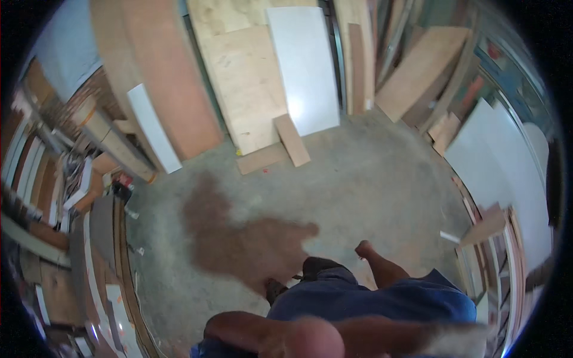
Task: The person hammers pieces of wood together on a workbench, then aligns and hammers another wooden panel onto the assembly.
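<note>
My right hand (363,249) hangs low over the concrete floor (370,191), ahead of the blue clothing (358,302) on my body. It is small and foreshortened, so how its fingers lie does not show. Nothing can be made out in it, and no board is near it. My left hand cannot be found. Blurred skin crosses the bottom edge, too close to tell which part it is. A dark shoe (319,266) shows below my clothing, and my shadow falls on the floor to the left.
Tall plywood sheets (245,89) and a white panel (305,71) lean along the far side. Two short boards (292,140) (261,159) rest at their foot. Stacked boards (102,250) line the left. White sheets (495,161) and offcuts (486,225) stand at the right.
</note>
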### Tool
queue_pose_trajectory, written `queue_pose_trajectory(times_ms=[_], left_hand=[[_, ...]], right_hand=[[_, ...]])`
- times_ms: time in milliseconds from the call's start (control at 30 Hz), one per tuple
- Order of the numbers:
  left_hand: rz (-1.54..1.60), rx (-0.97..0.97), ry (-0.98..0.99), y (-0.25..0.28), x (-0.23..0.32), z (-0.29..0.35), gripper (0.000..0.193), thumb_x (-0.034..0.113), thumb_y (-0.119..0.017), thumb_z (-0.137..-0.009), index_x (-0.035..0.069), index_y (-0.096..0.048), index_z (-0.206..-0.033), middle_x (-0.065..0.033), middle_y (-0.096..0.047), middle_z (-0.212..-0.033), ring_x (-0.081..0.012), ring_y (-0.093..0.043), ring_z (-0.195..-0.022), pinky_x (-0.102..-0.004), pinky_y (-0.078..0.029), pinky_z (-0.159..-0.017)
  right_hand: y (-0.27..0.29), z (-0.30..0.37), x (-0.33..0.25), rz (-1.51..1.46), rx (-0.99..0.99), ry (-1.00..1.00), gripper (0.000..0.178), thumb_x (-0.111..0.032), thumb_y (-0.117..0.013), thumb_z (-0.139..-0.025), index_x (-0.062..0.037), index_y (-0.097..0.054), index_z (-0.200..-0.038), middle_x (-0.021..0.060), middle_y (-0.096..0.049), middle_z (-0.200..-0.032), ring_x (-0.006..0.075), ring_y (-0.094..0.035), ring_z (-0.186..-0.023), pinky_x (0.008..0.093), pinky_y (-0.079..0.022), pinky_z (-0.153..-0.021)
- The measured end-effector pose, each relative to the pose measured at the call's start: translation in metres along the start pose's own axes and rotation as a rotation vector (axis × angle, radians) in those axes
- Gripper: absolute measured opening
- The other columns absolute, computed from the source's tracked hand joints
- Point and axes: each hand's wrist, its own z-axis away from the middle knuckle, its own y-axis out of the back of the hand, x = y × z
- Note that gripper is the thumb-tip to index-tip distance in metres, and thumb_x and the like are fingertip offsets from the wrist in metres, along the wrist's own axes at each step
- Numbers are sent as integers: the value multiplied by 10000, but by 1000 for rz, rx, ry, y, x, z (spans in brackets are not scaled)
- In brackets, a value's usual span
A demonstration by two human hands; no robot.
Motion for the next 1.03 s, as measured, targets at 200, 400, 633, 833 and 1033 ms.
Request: queue_pose_trajectory(times_ms=[200, 400, 633, 833, 1033], left_hand=[[155, -166, 134, 38, -26, -48, 1044, 777, -363, -949, -73, -258, -1547, -402, -428, -1444, -497, -466, -1353, -623, -347, -1144], [104, -275, 149, 52, -72, -97, 1043, 766, -375, -953, -68, -223, -1560, -434, -408, -1431, -520, -489, -1321, -635, -368, -1126], [-64, -330, -85, 82, -109, -154, 1045, 755, -389, -958, -63, -182, -1574, -471, -385, -1415, -548, -516, -1283, -649, -393, -1105], [436, -280, 245, 72, -203, -272, 960, 768, -463, -916, 127, -261, -1600, -342, -225, -1603, -385, -244, -1521, -621, -228, -1230], [713, -774, 74, 75, -279, -385, 1145, 802, -338, -924, -35, 70, -1590, -484, -360, -1421, -497, -572, -1254, -607, -605, -776]], right_hand=[[-121, 6, 99, 773, 80, 400, 287, -312, -804, -753, -103, -774, -947, 96, -749, -935, 313, -703, -946, 491, -523, -823], [-240, 43, 218, 701, -53, 502, 270, -265, -740, -794, -86, -761, -994, 127, -743, -1012, 294, -711, -995, 481, -542, -851], [-204, 13, 307, -182, 119, 59, 215, -90, -667, -819, 68, -732, -949, 261, -714, -877, 322, -744, -865, 495, -579, -747], [-60, -55, 321, 499, 87, 167, 446, -466, -821, -765, -152, -744, -1072, 106, -746, -1016, 321, -688, -1053, 494, -539, -865], [16, -108, 372, -517, 470, -85, 243, -166, -787, -739, -55, -786, -956, 118, -769, -959, 303, -735, -968, 400, -591, -758]])
